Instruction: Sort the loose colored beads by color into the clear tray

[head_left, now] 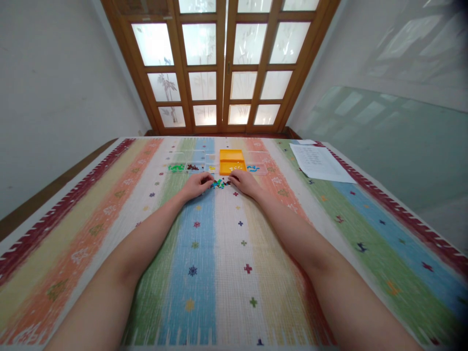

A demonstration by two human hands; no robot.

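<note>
Both my arms stretch forward over a striped, many-coloured tablecloth [226, 253]. My left hand [197, 185] and my right hand [244, 182] rest on the cloth on either side of a small heap of mixed coloured beads [220, 184]. Each hand's fingers are curled and pinched at the edge of the heap; what they hold is too small to see. Just beyond stands a clear sorting tray [183, 163] with green, dark, yellow and blue pieces in separate compartments. An orange tray [231, 160] sits in the middle of it.
A printed white sheet of paper [320, 162] lies at the far right of the table. Behind the table stand wooden doors with frosted glass panes [224, 63]. White walls close in on the left and right.
</note>
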